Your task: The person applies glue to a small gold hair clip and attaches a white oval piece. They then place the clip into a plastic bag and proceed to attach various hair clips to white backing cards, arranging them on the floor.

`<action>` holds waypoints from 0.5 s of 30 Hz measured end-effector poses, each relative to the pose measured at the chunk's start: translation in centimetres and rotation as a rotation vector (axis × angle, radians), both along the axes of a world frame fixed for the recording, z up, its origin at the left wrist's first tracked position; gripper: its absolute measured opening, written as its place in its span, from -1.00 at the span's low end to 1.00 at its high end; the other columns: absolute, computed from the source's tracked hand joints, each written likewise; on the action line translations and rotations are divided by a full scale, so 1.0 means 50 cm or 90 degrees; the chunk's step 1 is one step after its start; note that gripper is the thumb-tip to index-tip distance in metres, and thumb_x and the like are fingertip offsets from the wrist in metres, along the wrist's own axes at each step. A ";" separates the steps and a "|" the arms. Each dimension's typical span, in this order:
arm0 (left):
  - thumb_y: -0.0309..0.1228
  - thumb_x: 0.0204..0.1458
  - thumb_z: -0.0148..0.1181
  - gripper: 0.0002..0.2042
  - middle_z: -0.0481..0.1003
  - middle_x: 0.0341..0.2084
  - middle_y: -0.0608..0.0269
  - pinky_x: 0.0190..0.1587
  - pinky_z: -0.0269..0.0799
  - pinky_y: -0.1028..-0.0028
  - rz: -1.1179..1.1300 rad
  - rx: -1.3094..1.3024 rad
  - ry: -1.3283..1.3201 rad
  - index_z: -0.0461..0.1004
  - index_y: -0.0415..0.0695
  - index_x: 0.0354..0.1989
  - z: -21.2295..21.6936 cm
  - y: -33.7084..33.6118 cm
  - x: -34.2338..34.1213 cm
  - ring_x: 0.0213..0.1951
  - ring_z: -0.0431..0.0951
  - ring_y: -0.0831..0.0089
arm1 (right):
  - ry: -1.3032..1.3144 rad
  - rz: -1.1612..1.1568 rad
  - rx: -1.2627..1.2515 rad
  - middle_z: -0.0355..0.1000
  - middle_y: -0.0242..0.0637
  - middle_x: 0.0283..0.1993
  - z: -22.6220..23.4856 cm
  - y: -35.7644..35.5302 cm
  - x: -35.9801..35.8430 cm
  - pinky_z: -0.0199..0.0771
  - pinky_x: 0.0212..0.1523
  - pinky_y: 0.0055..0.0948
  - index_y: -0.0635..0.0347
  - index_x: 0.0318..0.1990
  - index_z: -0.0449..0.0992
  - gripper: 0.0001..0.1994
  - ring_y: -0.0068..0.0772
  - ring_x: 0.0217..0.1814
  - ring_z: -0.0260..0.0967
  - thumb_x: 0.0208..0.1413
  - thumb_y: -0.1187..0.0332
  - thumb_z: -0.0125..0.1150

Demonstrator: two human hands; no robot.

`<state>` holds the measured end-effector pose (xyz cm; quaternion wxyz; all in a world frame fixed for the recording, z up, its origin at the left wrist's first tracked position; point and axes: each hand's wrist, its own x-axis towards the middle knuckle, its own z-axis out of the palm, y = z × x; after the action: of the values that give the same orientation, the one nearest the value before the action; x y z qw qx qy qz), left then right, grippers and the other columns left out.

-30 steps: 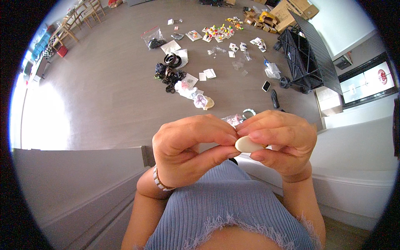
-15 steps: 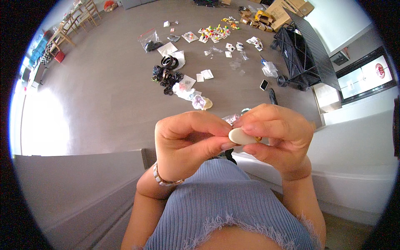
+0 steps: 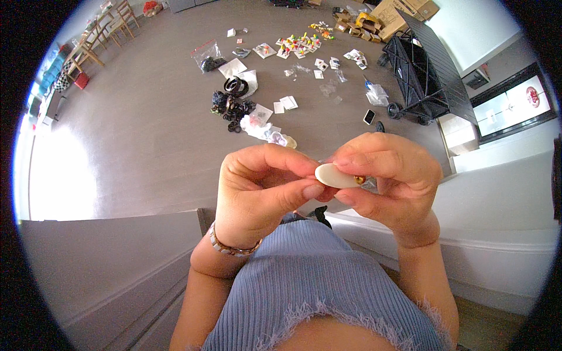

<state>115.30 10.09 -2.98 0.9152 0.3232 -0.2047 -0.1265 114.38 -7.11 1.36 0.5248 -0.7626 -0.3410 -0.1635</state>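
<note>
A smooth white oval piece [image 3: 333, 176] with a small gold-coloured part [image 3: 360, 179] at its right end is held up in front of my torso. Thumb and fingers of my left hand [image 3: 260, 184] pinch its left end. My right hand [image 3: 395, 181] pinches it from above and below near the gold part. Both hands are closed on the piece, and its underside is hidden by fingers. On the floor beyond my hands lie pale ruffled fabric items [image 3: 263, 130] and a cluster of black ruffled ones [image 3: 233, 108].
A phone [image 3: 369, 117] lies on the floor near a black folding wagon [image 3: 418, 76]. Farther off are colourful small pieces on white cards [image 3: 298, 45], a clear bag with black contents [image 3: 209, 57], and cardboard boxes [image 3: 398, 17]. A grey panel [image 3: 117, 257] stands at my left.
Both hands have risen slightly with the white oval piece, which has shifted a little left and tilted. More of its gold part shows now.
</note>
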 end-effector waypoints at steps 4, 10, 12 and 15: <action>-0.69 -0.13 0.13 -0.89 0.49 -0.43 -0.02 -0.25 0.51 0.39 -0.002 -0.027 0.025 0.42 -0.36 -0.38 0.002 -0.003 0.000 -0.35 0.54 0.31 | 0.005 0.005 0.007 0.45 -0.17 -0.36 0.005 -0.001 0.004 0.42 -0.36 -0.51 0.29 -0.31 0.49 -0.73 -0.33 -0.34 0.45 -0.29 0.54 0.31; -0.65 -0.07 0.10 -0.93 0.49 -0.44 0.03 -0.30 0.53 0.43 0.034 0.026 0.024 0.41 -0.36 -0.38 0.010 -0.009 -0.001 -0.37 0.54 0.35 | 0.055 0.010 0.007 0.45 -0.19 -0.34 0.010 -0.011 0.010 0.41 -0.32 -0.56 0.34 -0.31 0.48 -0.73 -0.45 -0.31 0.43 -0.28 0.54 0.29; -0.64 -0.06 0.09 -0.93 0.49 -0.45 0.04 -0.31 0.53 0.44 0.036 0.038 0.023 0.41 -0.35 -0.38 0.013 -0.011 0.000 -0.38 0.54 0.38 | 0.069 0.013 0.011 0.45 -0.22 -0.33 0.008 -0.014 0.012 0.41 -0.29 -0.58 0.37 -0.29 0.47 -0.72 -0.49 -0.29 0.42 -0.27 0.55 0.28; -0.64 -0.06 0.10 -0.93 0.49 -0.45 0.07 -0.35 0.51 0.48 0.048 0.048 0.016 0.41 -0.36 -0.37 0.016 -0.014 0.000 -0.42 0.52 0.44 | 0.147 0.026 0.067 0.45 -0.23 -0.33 0.005 -0.014 0.009 0.41 -0.29 -0.58 0.37 -0.28 0.47 -0.73 -0.49 -0.29 0.41 -0.25 0.56 0.26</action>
<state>115.30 9.40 -2.19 0.9088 0.3636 -0.1763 -0.1039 114.85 -7.78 1.63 0.6032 -0.7405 -0.2847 -0.0818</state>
